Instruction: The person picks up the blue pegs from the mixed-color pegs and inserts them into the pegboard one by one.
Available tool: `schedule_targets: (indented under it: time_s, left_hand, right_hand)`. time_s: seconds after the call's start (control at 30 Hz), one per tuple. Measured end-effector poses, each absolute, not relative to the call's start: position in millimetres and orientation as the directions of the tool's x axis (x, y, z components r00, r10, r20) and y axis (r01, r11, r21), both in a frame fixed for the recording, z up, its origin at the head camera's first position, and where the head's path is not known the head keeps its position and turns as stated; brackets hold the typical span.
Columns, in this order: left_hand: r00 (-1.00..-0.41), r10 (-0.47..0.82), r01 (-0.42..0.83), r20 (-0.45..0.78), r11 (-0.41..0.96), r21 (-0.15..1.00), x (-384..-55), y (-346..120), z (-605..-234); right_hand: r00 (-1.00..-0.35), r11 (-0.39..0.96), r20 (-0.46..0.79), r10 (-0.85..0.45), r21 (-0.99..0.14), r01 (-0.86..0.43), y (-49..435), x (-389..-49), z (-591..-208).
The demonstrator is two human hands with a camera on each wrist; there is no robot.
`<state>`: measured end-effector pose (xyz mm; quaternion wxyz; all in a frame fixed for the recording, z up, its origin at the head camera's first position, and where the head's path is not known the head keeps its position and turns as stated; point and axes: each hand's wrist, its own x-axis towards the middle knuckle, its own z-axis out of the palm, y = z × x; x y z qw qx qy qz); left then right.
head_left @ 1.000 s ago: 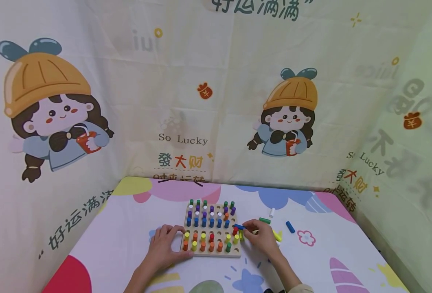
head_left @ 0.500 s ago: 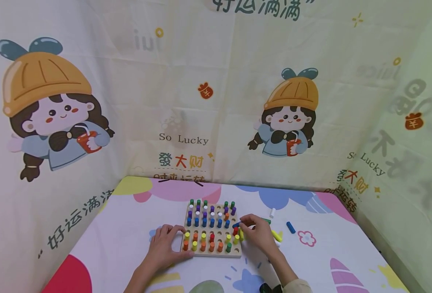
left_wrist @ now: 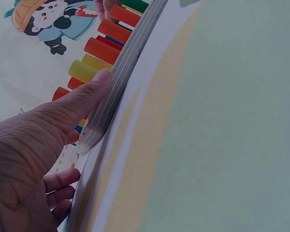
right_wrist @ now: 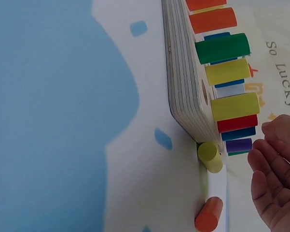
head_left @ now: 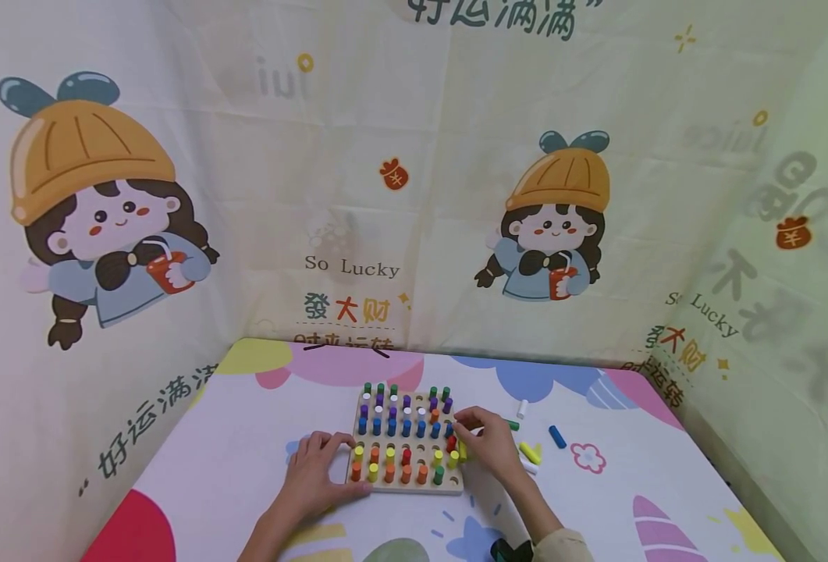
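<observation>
A wooden pegboard stands on the table with rows of coloured pegs upright in it. My left hand grips its near left corner, the thumb along the front edge and the forefinger at the left side. At the right end of the blue row a blue peg stands upright, just behind a red peg. My right hand is over that right edge; its thumb and fingertips are close to the blue peg's top, with a small gap showing in the right wrist view.
Against the board's right side is a loose yellow peg, with an orange peg near it. Further right lie a blue peg, a yellow peg, a green peg and white pegs. Printed cloth walls enclose the table.
The blue peg, slanted in my right fingers before, now stands upright at the end of the blue row. My right hand has shifted slightly left and away; the left hand stays put.
</observation>
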<state>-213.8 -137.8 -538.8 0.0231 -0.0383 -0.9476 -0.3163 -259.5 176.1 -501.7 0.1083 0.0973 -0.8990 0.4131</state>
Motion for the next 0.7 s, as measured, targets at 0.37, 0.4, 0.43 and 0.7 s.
schedule_targets:
  time_s: [0.37,0.4,0.43,0.7]
  left_hand:
    - [-0.997,0.054,0.078,0.059,0.795,0.601,-212.7,-137.4,-535.1]
    - [-0.997,0.053,0.079,0.061,0.795,0.601,-212.9,-137.3,-535.1]
    - [-0.997,0.054,0.08,0.062,0.794,0.603,-213.0,-137.2,-534.9]
    - [-0.996,0.056,0.083,0.064,0.796,0.6,-212.5,-137.4,-535.4]
  right_hand:
    - [-0.962,0.645,0.27,-0.032,-0.73,-0.226,188.0,-247.5,-500.2]
    - [-0.962,0.642,0.272,-0.025,-0.733,-0.224,189.0,-246.3,-500.1]
    - [-0.961,0.642,0.276,-0.019,-0.733,-0.223,190.0,-245.3,-499.8]
    - [-0.957,0.653,0.289,0.027,-0.729,-0.202,202.1,-237.3,-499.9]
